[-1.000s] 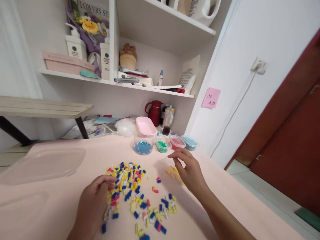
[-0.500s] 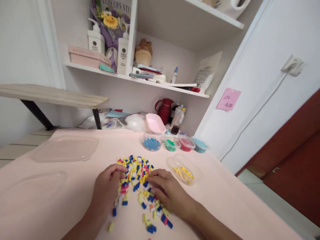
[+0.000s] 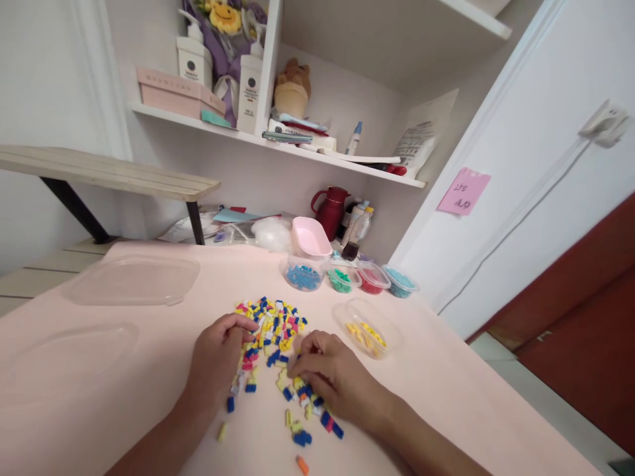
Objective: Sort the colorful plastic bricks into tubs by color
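Two hands work over one loose spread of small bricks (image 3: 275, 324) — far too many to count, in yellow, dark blue, white, pink and a little orange — lying on the pink tabletop (image 3: 446, 410). The left hand (image 3: 218, 357) is at the left edge of the spread, fingers loosely curled with a narrow space under them; whether it has hold of a brick I cannot tell. The right hand (image 3: 335, 380) is over the nearer right part, thumb and fingers bent close together, their tips partly hidden, so I cannot tell whether anything is pinched there either. Two bricks lie apart on the near side: one pale yellow brick (image 3: 221, 431) and one orange brick (image 3: 302, 465). To the right is one clear box (image 3: 391, 334) with yellow bricks in it. Behind it stand four clear tubs in a row, one each of blue (image 3: 286, 270), green (image 3: 356, 280), red (image 3: 385, 284) and light blue (image 3: 401, 292) (the blue one is the leftmost), and one pink tub (image 3: 311, 241) farther back. Two flat clear lids lie at the left, one farther (image 3: 136, 281), one nearer (image 3: 69, 360); one red jug (image 3: 331, 211) stands at the back
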A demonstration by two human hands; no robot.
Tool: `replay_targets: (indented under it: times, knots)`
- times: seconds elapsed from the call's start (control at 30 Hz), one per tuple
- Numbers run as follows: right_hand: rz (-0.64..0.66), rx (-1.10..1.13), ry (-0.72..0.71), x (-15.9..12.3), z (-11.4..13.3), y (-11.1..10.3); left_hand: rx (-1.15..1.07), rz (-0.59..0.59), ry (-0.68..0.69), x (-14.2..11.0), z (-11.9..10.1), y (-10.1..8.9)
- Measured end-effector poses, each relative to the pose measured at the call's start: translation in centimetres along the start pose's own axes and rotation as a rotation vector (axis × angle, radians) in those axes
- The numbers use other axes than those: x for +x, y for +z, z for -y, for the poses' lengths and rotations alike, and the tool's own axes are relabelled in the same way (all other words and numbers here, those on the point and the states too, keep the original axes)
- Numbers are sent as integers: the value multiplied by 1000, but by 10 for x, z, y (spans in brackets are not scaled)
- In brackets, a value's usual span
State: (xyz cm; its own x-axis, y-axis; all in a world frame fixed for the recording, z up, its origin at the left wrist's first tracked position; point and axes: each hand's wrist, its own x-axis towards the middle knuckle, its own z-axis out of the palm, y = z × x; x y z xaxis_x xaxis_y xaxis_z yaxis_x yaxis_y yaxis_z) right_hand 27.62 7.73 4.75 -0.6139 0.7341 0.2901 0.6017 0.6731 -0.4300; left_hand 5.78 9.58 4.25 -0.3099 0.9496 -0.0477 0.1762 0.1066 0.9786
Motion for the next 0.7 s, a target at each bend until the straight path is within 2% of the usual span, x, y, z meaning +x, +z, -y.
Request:
replay_targets:
  times: [0.2, 0.47, 0.6, 0.7]
  knots:
    - [-14, -29, 79, -3, -8, -8, 9, 6, -11, 0, 0, 0]
    - [-33, -109, -9, -3, -6, -3, 42, -22, -16, 2, 2, 1]
    - [-34, -219, -12, 0, -3, 2, 34, -10, -11, 1, 1, 1]
    - [-17, -219, 6, 0, -1, 4, 31, -5, -19, -1, 1, 1]
